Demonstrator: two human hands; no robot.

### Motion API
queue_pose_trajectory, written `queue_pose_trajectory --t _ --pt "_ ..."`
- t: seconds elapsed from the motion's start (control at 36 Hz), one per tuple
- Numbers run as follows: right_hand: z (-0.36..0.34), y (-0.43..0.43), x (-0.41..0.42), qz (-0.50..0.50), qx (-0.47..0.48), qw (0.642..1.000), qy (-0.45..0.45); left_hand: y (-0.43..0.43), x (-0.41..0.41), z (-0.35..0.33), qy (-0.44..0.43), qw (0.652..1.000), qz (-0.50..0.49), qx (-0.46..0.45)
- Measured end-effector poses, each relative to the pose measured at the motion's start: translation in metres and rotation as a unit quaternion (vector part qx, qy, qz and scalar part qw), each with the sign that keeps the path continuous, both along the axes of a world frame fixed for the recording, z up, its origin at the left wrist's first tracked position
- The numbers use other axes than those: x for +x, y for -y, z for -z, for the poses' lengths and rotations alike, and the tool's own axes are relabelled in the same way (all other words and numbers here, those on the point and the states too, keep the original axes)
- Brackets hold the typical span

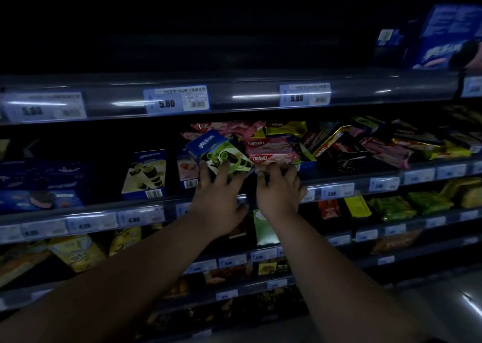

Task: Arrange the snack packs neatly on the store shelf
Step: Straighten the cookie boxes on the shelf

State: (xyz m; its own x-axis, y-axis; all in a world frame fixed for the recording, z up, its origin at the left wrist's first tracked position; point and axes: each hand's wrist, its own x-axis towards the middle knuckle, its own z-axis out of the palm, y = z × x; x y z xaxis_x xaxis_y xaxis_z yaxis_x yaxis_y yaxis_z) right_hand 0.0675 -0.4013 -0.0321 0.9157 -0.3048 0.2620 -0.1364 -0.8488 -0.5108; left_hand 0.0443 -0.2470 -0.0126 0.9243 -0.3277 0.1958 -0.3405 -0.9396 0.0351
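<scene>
The store shelf point(234, 94) is filling the whole frame in very dim light, and its upper part is almost black, so nothing can be read there except some price tags point(176, 99) on the rail. Several lower shelves are running across the bottom of the frame, and their packs are too dark and blurred to name.

In the middle right of the frame a loose pile of snack packs point(339, 147) is lying in disorder on the middle shelf, in pink, yellow, gold and dark wrappers, some showing the word "nabati". At the middle left, blue boxes point(146, 173) are standing upright in a row.

At the centre, one blue box with green rolls printed on it point(219, 151) is sitting tilted, leaning over the standing boxes. The left hand point(220, 199) is closing its grip on the lower end of this box, fingers spread over its face. The right hand point(280, 186) is just beside it, fingers curled at the front edge of the pink packs point(271, 151); whether its grip is holding anything, I cannot tell.
</scene>
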Motion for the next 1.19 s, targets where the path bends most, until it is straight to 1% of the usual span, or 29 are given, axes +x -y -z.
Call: queue_pose_trajectory --t 0.08,0.17,0.22,0.31,0.33,0.39,0.44,0.47,0.5,0.53,0.56,0.58,0.61,0.64,0.69,0.75,0.81,0.86,0.92,0.97,1.03,1.11,1.17,1.19 --pt "0.001 0.005 0.0 -0.016 -0.031 0.999 -0.007 0.005 0.022 -0.002 -0.012 1.0 -0.011 0.008" --pt "-0.003 0.006 0.007 0.002 -0.027 0.999 -0.019 0.01 0.026 -0.018 -0.006 0.999 -0.025 -0.02" --pt "-0.006 0.007 0.012 0.017 -0.028 0.999 -0.004 0.013 0.028 -0.025 0.01 0.999 -0.031 -0.034" --pt "-0.009 0.012 0.016 0.014 -0.021 0.999 0.04 0.012 0.034 -0.028 0.002 0.998 -0.031 -0.055" --pt "-0.01 0.014 0.016 0.016 0.001 0.999 0.052 0.012 0.036 -0.029 -0.001 0.998 -0.03 -0.06" --pt "-0.012 0.02 0.015 0.027 0.1 0.991 0.082 0.012 0.04 -0.028 -0.002 0.997 -0.033 -0.064" --pt "-0.018 0.024 0.011 0.037 0.226 0.966 0.121 0.014 0.044 -0.028 0.0 0.997 -0.033 -0.066" --pt "-0.023 0.025 0.008 0.036 0.275 0.951 0.139 0.014 0.049 -0.026 -0.001 0.997 -0.022 -0.071" --pt "-0.027 0.024 0.005 0.026 0.306 0.939 0.154 0.015 0.052 -0.026 -0.01 0.996 -0.002 -0.087" --pt "-0.03 0.021 0.0 0.009 0.32 0.932 0.169 0.016 0.056 -0.027 -0.032 0.991 0.023 -0.125" --pt "-0.032 0.017 -0.004 -0.011 0.319 0.93 0.182 0.018 0.057 -0.03 -0.055 0.98 0.039 -0.185" --pt "-0.035 0.012 -0.009 -0.03 0.308 0.93 0.198 0.02 0.055 -0.034 -0.077 0.959 0.042 -0.27" --pt "-0.037 0.007 -0.014 -0.045 0.289 0.931 0.22 0.022 0.051 -0.04 -0.096 0.926 0.027 -0.364" --pt "-0.038 0.003 -0.017 -0.056 0.267 0.93 0.246 0.024 0.046 -0.047 -0.108 0.882 0.007 -0.46" --pt "-0.042 -0.007 -0.022 -0.079 0.217 0.927 0.295 0.023 0.034 -0.056 -0.126 0.786 -0.03 -0.604" --pt "-0.042 -0.019 -0.021 -0.103 0.178 0.925 0.319 0.016 0.024 -0.058 -0.143 0.722 -0.059 -0.674" --pt "-0.04 -0.035 -0.02 -0.129 0.151 0.927 0.318 0.003 0.017 -0.054 -0.144 0.697 -0.071 -0.699" --pt "-0.037 -0.053 -0.02 -0.158 0.119 0.931 0.308 -0.014 0.013 -0.051 -0.103 0.703 -0.073 -0.7" --pt "-0.034 -0.074 -0.021 -0.193 0.099 0.934 0.284 -0.038 0.01 -0.048 -0.062 0.722 -0.082 -0.684" --pt "-0.031 -0.094 -0.024 -0.231 0.108 0.934 0.25 -0.066 0.006 -0.045 -0.021 0.748 -0.113 -0.654" --pt "-0.028 -0.115 -0.027 -0.281 0.102 0.926 0.228 -0.094 -0.001 -0.041 0.014 0.781 -0.147 -0.607" --pt "-0.025 -0.147 -0.031 -0.355 0.093 0.909 0.198 -0.127 -0.011 -0.039 0.045 0.836 -0.164 -0.521" --pt "-0.024 -0.168 -0.033 -0.373 0.081 0.906 0.182 -0.148 -0.01 -0.034 0.067 0.858 -0.193 -0.472" --pt "-0.023 -0.176 -0.033 -0.376 0.073 0.907 0.177 -0.157 -0.009 -0.031 0.076 0.858 -0.207 -0.464"
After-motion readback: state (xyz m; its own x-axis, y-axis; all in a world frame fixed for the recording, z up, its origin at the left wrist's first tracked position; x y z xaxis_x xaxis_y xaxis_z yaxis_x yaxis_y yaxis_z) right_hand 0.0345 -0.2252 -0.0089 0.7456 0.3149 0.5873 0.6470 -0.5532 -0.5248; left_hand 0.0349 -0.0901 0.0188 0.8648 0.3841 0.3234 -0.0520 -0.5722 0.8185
